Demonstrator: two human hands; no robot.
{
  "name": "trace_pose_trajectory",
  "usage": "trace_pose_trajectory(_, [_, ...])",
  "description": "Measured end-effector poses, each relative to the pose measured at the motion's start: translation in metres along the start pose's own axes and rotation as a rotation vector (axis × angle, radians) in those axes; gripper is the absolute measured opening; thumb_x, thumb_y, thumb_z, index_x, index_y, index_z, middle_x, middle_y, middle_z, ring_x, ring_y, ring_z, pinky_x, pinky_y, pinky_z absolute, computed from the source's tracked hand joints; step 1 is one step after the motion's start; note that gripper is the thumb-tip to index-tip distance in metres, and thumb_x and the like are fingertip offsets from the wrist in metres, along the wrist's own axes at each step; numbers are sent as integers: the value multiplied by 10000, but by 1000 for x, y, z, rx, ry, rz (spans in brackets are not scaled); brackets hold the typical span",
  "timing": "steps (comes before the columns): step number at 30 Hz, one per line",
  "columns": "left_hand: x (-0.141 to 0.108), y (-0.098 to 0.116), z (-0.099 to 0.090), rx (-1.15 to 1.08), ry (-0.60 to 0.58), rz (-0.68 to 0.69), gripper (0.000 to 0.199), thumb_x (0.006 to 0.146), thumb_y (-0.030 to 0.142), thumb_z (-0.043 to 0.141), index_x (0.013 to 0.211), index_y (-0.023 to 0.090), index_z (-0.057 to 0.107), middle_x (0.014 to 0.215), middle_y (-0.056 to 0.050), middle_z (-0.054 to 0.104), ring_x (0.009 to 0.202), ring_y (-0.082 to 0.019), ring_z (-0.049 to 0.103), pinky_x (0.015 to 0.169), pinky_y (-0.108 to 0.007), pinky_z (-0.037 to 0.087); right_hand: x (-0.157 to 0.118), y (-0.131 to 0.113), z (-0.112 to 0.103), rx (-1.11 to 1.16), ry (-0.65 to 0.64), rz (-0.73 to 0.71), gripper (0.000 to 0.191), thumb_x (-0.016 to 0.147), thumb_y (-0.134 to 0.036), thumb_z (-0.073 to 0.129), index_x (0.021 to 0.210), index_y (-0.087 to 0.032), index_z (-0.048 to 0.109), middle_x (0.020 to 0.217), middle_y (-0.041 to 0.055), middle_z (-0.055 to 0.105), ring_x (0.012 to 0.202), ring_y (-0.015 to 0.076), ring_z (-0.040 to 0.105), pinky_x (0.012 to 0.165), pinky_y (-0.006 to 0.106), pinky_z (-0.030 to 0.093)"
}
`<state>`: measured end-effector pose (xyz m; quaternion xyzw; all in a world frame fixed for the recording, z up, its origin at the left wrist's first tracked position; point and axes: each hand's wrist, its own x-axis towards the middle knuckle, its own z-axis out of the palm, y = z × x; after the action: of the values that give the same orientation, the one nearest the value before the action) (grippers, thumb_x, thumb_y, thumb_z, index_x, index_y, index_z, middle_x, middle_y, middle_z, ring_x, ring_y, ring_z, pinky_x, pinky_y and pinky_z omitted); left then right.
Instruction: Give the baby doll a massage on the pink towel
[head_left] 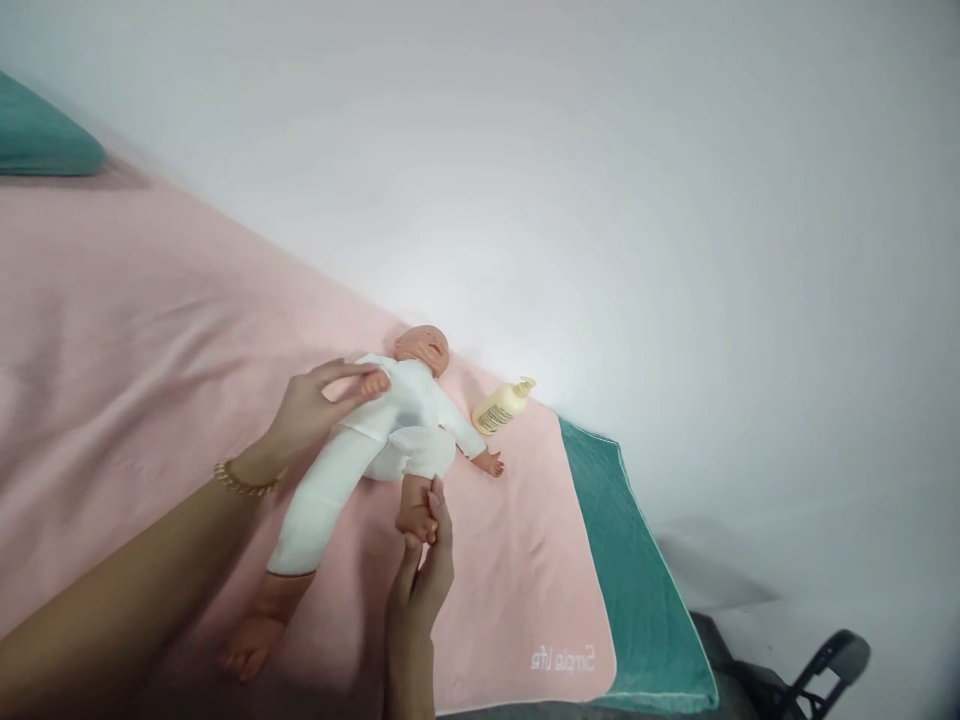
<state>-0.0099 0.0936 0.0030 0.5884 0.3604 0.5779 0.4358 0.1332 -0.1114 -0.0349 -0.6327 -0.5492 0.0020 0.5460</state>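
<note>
A doll (416,390) in white clothing lies on a pink blanket (165,350) near the centre of the view, its head (424,345) toward one o'clock and one leg stretched toward seven. The left hand (319,398), with a beaded bracelet (244,482) at its wrist, comes in from eight o'clock and sits at nine o'clock of the doll's trunk; its thumb and fingers are clamped on the doll's near hand (376,383). The right hand (422,578) rises from six o'clock, and its thumb and fingers are clamped on the foot (412,508) of the doll's bent leg. The doll's far arm reaches toward four o'clock, its small hand (492,462) resting clear of both human hands. At three o'clock of the doll, just beside that sleeve, is a pale yellow pump bottle (497,410), its nozzle toward two o'clock and its label too small to read. White lettering (562,660), reversed, marks the blanket's five o'clock corner, next to green cloth (645,580). Another green piece (45,130) lies at ten o'clock, a white wall (637,250) fills twelve to three, and part of a dark chair (825,665) shows at four.
</note>
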Motion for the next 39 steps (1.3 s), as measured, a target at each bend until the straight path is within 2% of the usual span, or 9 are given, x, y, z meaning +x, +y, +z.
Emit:
trace_pose_trajectory(3, [1, -13, 2, 160, -187, 184, 278, 851, 507, 710, 1042, 318, 781, 1143, 14, 751, 1197, -239, 637, 1240, -454, 263, 18, 0, 9, 34, -1, 3, 405, 1057, -304, 458, 1430, -176, 547, 1513, 171, 517, 1405, 278, 508, 1096, 455, 519])
trace_pose_trajectory(7, [7, -28, 3, 256, -351, 321, 267, 887, 507, 625, 1000, 327, 786, 1146, -3, 751, 1239, -236, 619, 1238, -439, 230, 28, 0, 20, 45, -30, 14, 401, 1057, -317, 458, 1405, -148, 564, 1528, 184, 494, 1418, 285, 492, 1101, 451, 515])
trace_pose_trajectory(13, [10, -32, 6, 297, -501, 322, 240, 873, 449, 610, 950, 322, 798, 1146, -12, 751, 1276, -289, 589, 1235, -507, 202, 29, 0, 24, 58, -33, -15, 389, 1049, -275, 463, 1406, -155, 560, 1535, 185, 483, 1417, 285, 492, 1109, 462, 507])
trace_pose_trajectory(17, [11, -28, 3, 241, -478, 273, 230, 834, 461, 654, 934, 316, 802, 1147, -16, 749, 1271, -285, 597, 1241, -509, 213, 21, 2, 23, 73, -13, -29, 385, 1044, -257, 471, 1404, -168, 575, 1521, 184, 500, 1406, 300, 501, 1097, 477, 517])
trace_pose_trajectory(23, [11, 1, -12, -173, -45, -108, 337, 734, 413, 864, 1016, 240, 799, 1134, -52, 751, 1166, -313, 657, 1110, -441, 484, -7, -1, 6, 12, -6, 0, 399, 1048, -276, 476, 1429, -193, 560, 1498, 165, 530, 1361, 292, 550, 1020, 423, 584])
trace_pose_trajectory(26, [15, 3, -19, -434, 246, -213, 317, 729, 233, 881, 1025, 173, 786, 1135, -53, 738, 1140, -257, 657, 1113, -379, 492, -31, -3, -8, -72, -31, -16, 400, 1041, -306, 486, 1418, -206, 577, 1492, 153, 539, 1349, 301, 560, 995, 432, 600])
trace_pose_trajectory(29, [22, -10, -26, -567, 461, -316, 152, 871, 135, 756, 1023, 135, 749, 1076, -39, 723, 1081, -161, 654, 1124, -316, 469, -57, 0, -17, -110, -35, -19, 410, 1044, -380, 472, 1389, -212, 618, 1466, 159, 564, 1308, 322, 595, 942, 431, 626])
trace_pose_trajectory(34, [34, -33, -35, -765, 660, -571, 175, 1021, 38, 523, 944, 151, 632, 857, 8, 650, 846, -58, 653, 1021, -239, 521, -94, 15, -18, -130, -52, -37, 431, 1040, -473, 464, 1393, -281, 621, 1462, 136, 570, 1292, 306, 611, 930, 403, 626])
trace_pose_trajectory(39, [37, -39, -36, -818, 699, -626, 231, 1037, 22, 487, 858, 154, 550, 771, 28, 583, 783, -52, 618, 994, -204, 517, -112, 28, -14, -151, -70, -40, 413, 1034, -447, 460, 1372, -286, 635, 1469, 133, 564, 1277, 302, 623, 885, 381, 637])
